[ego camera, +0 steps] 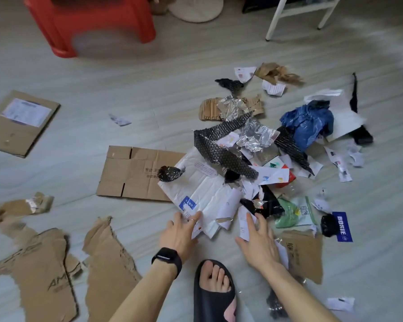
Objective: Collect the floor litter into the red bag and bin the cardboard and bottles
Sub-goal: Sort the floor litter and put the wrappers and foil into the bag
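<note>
The left hand (179, 233), a black watch (166, 257) on its wrist, lies released with straight fingers, their tips resting on the near edge of a white padded mailer (203, 189). Just beside it at three o'clock, the right hand (258, 242) is also released, fingers spread flat over a white paper slip (243, 223); neither hand grasps anything. A foot in a black slipper (213, 298) stands between the forearms at six o'clock.

The litter pile (254, 154) spreads over the floor (126, 89) from twelve to two o'clock of the hands: black bubble wrap (219, 152), crumpled foil (258, 135), a blue plastic bag (310, 122) and paper scraps. A torn brown cardboard piece (305, 252) touches the right hand at three o'clock. A flattened cardboard box (135, 173) lies at eleven o'clock of the left hand, partly under the mailer. Torn cardboard sheets (109, 263) lie at eight o'clock, and a labelled cardboard panel (21, 122) lies well apart at ten o'clock. A red stool (91, 22) stands far off at eleven o'clock.
</note>
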A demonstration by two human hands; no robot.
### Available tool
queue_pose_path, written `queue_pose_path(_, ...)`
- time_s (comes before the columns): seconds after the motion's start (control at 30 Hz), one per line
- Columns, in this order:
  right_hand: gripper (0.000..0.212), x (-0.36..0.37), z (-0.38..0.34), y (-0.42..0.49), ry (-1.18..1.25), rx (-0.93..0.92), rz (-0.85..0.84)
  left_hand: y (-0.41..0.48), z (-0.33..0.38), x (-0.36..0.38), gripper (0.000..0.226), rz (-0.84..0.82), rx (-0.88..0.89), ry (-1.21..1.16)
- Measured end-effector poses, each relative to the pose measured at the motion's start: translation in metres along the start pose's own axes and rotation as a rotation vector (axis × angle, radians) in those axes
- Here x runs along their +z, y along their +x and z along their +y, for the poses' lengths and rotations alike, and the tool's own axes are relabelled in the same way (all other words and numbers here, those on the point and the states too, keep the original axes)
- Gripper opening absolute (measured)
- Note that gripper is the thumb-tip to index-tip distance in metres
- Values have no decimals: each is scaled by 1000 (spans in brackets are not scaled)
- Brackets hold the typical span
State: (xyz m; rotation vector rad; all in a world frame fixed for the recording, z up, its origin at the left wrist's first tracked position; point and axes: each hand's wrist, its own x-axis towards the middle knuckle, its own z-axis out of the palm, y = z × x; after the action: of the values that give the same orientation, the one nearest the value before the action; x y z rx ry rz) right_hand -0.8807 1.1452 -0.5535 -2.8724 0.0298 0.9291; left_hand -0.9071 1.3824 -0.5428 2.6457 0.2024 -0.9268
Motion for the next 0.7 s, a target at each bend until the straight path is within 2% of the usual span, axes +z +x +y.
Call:
queue_pose_path(0.07,74,10,4,3,65,-7,45,7,-2,7,64,-11,15,37)
queue_pose_path(0.2,49,26,8,6,130,-62,246,8,-11,9,56,-13,79,42)
queue_pose_path(0.3,35,15,3,10,225,-56,276,1,-18,1,53,5,117,11)
queue_pose_path(0.4,17,-11,4,11,421,30,301,-6,-26,-14,36,68,109,-33)
queue_pose_path(0.57,22,-40,13,-3,814,277,379,-7,-38,-58,17,336,62,-245)
queue_pose_path(0.67,47,-34,8,-4,1160,343,217,9,-44,-89,12,436,116,-134)
queue_pose_path(0.7,46,-32,2,-5,1257,345,159,16,-45,-97,13,451,111,-54)
